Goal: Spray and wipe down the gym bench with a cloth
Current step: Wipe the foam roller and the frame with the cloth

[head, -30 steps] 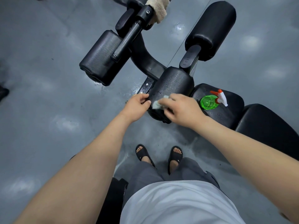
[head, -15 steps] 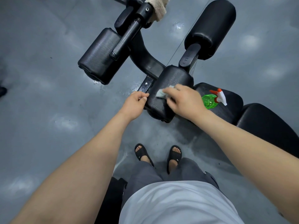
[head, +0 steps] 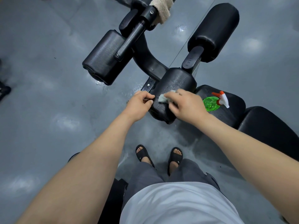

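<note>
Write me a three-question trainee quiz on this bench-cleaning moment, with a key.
1. True or false: the spray bottle stands on the floor.
2. Which hand wipes with the cloth? A left, B right, C neither.
3. Fill in: the cloth is pressed on a black roller ____.
Key: 1 false, it sits on the seat; 2 B, the right hand; 3 pad.

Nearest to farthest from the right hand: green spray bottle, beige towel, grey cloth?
1. grey cloth, held by the right hand itself.
2. green spray bottle, just to its right, on the seat.
3. beige towel, far ahead at the top.
</note>
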`<action>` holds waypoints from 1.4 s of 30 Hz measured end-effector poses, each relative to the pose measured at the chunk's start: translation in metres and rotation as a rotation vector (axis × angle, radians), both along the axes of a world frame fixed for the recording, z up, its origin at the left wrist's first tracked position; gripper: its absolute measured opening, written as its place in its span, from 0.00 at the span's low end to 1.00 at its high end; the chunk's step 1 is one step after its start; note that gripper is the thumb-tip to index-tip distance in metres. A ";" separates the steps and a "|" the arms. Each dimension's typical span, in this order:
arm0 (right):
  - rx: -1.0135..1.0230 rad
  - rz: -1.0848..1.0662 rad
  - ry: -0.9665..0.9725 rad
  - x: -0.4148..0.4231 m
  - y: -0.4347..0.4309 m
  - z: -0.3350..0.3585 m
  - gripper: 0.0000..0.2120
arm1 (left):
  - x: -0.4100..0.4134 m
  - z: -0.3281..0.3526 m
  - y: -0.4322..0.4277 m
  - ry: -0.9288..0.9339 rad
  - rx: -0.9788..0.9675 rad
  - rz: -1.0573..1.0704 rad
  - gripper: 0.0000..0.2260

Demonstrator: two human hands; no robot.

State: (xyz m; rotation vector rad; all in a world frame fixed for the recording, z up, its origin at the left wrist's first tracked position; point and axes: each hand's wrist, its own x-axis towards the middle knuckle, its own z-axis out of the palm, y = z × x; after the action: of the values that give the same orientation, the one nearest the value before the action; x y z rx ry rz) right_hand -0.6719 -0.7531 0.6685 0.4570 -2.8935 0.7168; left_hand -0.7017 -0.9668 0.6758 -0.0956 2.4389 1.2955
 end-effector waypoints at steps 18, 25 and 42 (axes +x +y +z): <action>0.019 -0.165 -0.027 -0.021 0.007 0.003 0.15 | -0.003 0.011 0.003 -0.057 -0.025 0.004 0.13; 0.002 0.200 -0.043 0.006 -0.005 0.002 0.21 | -0.009 0.017 0.003 -0.112 -0.080 0.004 0.16; 0.046 0.136 0.014 -0.019 0.011 0.000 0.19 | -0.016 0.018 0.008 -0.048 -0.232 -0.069 0.04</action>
State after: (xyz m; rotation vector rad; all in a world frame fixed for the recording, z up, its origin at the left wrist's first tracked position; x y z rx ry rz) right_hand -0.6913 -0.7421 0.6688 0.6672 -2.8928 0.6641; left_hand -0.7179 -0.9591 0.6934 -0.1015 2.5187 0.9676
